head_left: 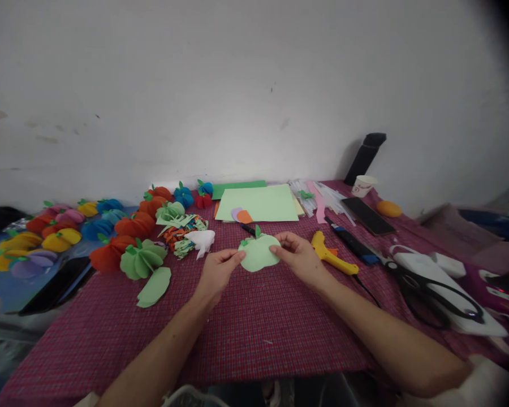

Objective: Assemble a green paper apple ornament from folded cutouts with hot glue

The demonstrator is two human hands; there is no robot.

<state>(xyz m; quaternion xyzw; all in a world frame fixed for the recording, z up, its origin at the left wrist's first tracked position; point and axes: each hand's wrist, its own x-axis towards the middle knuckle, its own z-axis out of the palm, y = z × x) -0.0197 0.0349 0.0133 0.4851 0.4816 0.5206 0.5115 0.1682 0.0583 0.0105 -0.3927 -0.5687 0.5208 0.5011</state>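
Between my two hands, over the middle of the cloth, is a light green paper pumpkin cutout (259, 254) with a darker green leaf at its top. My left hand (220, 270) pinches its left edge between thumb and fingers. At its right edge, the thumb and fingers of my right hand (299, 257) are closed on the same paper. Left of my left hand lie a flat light green paper piece (154, 287) and a folded light green paper pumpkin (142, 259). A yellow glue gun (331, 255) rests to the right of my right hand.
Finished paper pumpkins (136, 225) in several colours crowd the left. Paper scraps (189, 234) lie beside a white crumpled piece (202, 241). Light green sheets (258, 204) are stacked at the back. To the right are a phone (368, 215), a utility knife (352, 243), black-handled scissors (432, 291) and a paper cup (363, 185).
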